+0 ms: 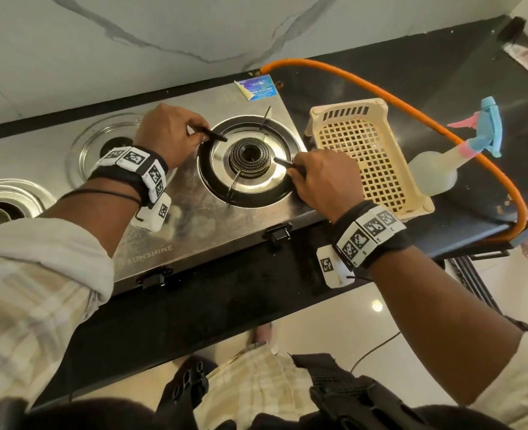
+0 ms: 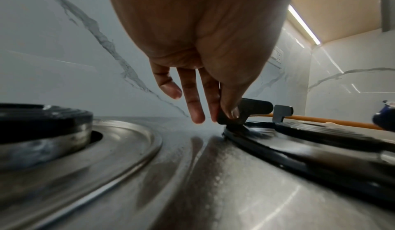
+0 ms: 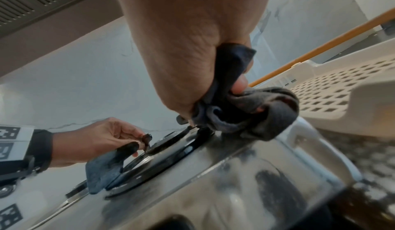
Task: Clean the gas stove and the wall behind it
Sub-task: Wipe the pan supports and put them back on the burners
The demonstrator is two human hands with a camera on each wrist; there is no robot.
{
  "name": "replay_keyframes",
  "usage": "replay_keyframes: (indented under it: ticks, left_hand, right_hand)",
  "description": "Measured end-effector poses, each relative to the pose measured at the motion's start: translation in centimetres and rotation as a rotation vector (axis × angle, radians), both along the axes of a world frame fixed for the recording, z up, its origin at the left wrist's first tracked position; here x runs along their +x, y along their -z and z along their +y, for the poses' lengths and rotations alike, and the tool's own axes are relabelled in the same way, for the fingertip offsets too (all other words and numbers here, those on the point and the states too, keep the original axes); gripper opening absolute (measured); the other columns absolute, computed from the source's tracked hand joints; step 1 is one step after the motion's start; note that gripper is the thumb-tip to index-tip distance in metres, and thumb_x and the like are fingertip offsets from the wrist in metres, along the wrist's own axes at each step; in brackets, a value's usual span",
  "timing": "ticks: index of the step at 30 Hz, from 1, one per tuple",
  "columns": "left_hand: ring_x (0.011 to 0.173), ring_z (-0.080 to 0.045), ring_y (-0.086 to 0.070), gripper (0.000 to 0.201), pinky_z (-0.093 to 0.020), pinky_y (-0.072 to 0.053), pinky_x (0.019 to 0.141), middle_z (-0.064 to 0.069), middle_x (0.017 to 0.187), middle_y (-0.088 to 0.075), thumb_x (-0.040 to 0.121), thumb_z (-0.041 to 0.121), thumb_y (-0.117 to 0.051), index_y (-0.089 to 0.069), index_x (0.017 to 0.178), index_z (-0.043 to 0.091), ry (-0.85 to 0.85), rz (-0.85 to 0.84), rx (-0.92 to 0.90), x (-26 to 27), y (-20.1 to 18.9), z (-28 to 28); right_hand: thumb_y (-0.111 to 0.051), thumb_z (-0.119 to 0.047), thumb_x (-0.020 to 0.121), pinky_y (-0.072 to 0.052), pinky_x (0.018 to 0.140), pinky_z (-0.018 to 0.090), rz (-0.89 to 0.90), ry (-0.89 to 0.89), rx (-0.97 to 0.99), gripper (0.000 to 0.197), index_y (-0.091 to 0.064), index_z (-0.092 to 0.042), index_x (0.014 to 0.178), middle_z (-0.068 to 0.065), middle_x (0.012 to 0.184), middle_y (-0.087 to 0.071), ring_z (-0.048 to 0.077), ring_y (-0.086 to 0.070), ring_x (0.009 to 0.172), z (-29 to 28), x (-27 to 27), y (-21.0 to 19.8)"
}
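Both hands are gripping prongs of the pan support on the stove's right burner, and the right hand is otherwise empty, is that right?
Not quite. The right hand also holds a dark cloth bunched in its fingers, as the right wrist view shows. Both it and the left hand do grip the pan support.

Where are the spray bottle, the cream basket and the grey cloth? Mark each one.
spray bottle (image 1: 433, 173): head view, on its translucent body.
cream basket (image 1: 369, 153): head view, on its perforated floor.
grey cloth (image 3: 256, 110): right wrist view, on the bunched folds.
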State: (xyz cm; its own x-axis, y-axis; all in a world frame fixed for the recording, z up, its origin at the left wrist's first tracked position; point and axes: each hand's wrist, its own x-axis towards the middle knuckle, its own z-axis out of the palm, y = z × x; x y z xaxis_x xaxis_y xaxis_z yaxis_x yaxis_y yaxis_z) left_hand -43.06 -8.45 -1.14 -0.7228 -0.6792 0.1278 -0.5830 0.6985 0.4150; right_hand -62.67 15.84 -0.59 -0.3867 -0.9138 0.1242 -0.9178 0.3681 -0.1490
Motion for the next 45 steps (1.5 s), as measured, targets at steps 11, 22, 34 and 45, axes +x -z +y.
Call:
replay_keyframes:
  ticks: [11,22,34,45]
  left_hand:
    - [0.094,-0.015,-0.062,0.047,-0.031,-0.048,0.082,-0.005,0.129,-0.066,0.090,0.038,-0.078,-0.065,0.131,0.018,-0.074,0.076,0.014,2.5,-0.2,1.2]
    - [0.102,-0.006,-0.059,0.024,-0.019,-0.045,0.087,0.007,0.122,-0.064,0.092,0.031,-0.078,-0.069,0.114,0.024,-0.465,0.226,-0.021,21.2,-6.6,8.5]
    - [0.108,-0.020,-0.060,0.015,-0.036,-0.050,0.094,-0.001,0.122,-0.060,0.099,0.040,-0.067,-0.068,0.111,0.031,-1.086,0.124,0.003,49.8,-3.0,16.5]
    - [0.138,-0.025,-0.040,0.059,-0.053,-0.037,0.109,-0.002,0.146,-0.046,0.090,0.052,-0.067,-0.053,0.139,0.023,-0.929,-0.087,0.007,55.9,-1.1,8.4]
  right_hand:
    - [-0.058,-0.061,0.098,-0.059,0.081,0.036,-0.292,0.127,-0.180,0.039,-0.072,-0.027,0.111,-0.009,0.089,-0.071,0.009,-0.066,0.082,1.5,-0.5,-1.8]
    - [-0.057,-0.044,0.106,-0.057,0.070,0.022,-1.041,-0.055,-0.204,0.023,-0.070,-0.025,0.108,-0.003,0.095,-0.073,0.006,-0.071,0.085,-1.2,8.6,-4.5]
    - [-0.062,-0.023,0.104,-0.058,0.085,0.033,-1.203,-0.267,0.067,0.032,-0.057,-0.030,0.134,-0.010,0.118,-0.069,0.009,-0.070,0.106,-9.3,27.3,-4.5]
    - [-0.069,-0.021,0.099,-0.058,0.087,0.025,-1.037,-0.467,0.160,0.038,-0.055,-0.034,0.131,-0.019,0.122,-0.062,0.001,-0.062,0.113,-14.5,43.1,-5.3]
